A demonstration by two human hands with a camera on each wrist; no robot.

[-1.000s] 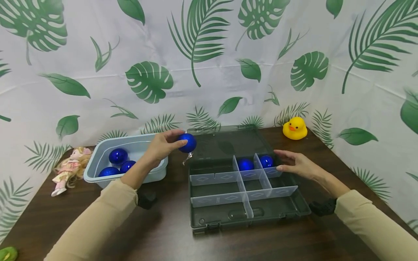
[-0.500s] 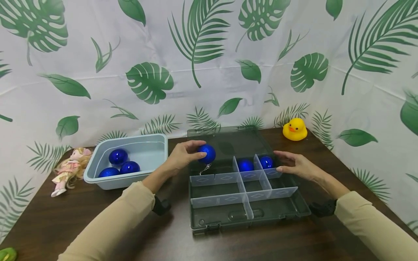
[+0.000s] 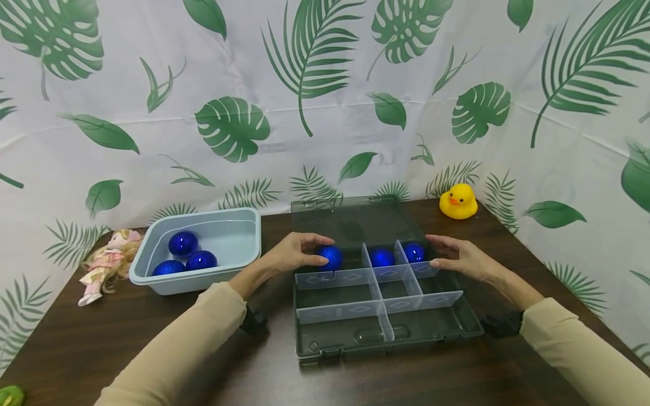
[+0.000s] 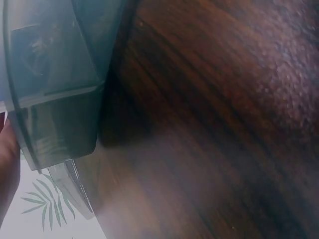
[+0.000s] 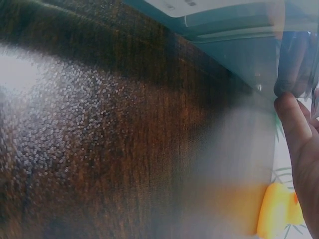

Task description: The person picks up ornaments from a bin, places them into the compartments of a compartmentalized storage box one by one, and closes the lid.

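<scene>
My left hand (image 3: 291,255) pinches a glittery blue bauble (image 3: 332,257) between thumb and fingers, low in the back-left compartment of the clear grey organizer box (image 3: 325,356). Its hanger, if still below it, is hidden. Two more blue baubles, a matte one (image 3: 382,257) and a shiny one (image 3: 414,252), sit in the neighbouring back compartments. Against the box's back right side rests my right hand (image 3: 464,258), fingers extended; in the right wrist view a fingertip (image 5: 286,103) meets the outer wall. Only a sliver of the left hand shows in the left wrist view.
A light blue tub (image 3: 195,282) holding three blue baubles (image 3: 183,244) stands to the left. Beyond it lies a doll (image 3: 109,262). The yellow rubber duck (image 3: 459,201) sits at the back right, and a green object (image 3: 11,396) at the front left corner.
From near the tub, my left hand has carried the bauble rightward and down into the back-left compartment. My right hand has stayed at the box's side.
</scene>
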